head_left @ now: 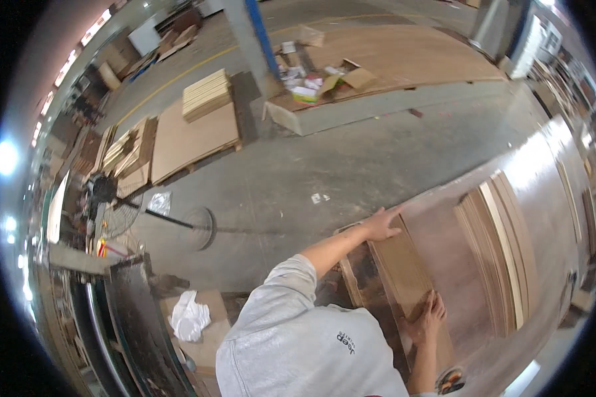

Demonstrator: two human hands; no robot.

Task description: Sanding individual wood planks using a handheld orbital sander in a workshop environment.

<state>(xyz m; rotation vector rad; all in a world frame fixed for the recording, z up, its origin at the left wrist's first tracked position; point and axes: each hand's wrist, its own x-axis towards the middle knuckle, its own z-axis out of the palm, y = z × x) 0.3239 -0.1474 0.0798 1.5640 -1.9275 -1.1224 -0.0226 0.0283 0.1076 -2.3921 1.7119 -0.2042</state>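
Observation:
A long, narrow brown board point(398, 268) lies lengthwise in front of me, along the near left edge of a broad sheet-topped surface. My left hand point(381, 225) rests at the board's far end with its thumb and fingers stretched apart. Closer to me, my right hand point(429, 322) grips the board, its fingers bent by the right edge and the thumb over the top. The undersides of both hands are hidden. To the right, a stack of long strips point(490, 255), brown with one pale strip, lies on the reddish-brown surface point(434, 221).
A pedestal fan point(202, 228) lies across the floor at left. White crumpled plastic point(190, 316) sits on cardboard near dark machinery point(139, 331). Beyond are a pallet with stacked pale boards point(207, 96), a blue-edged pillar point(261, 40) and a low platform with open cartons point(357, 76).

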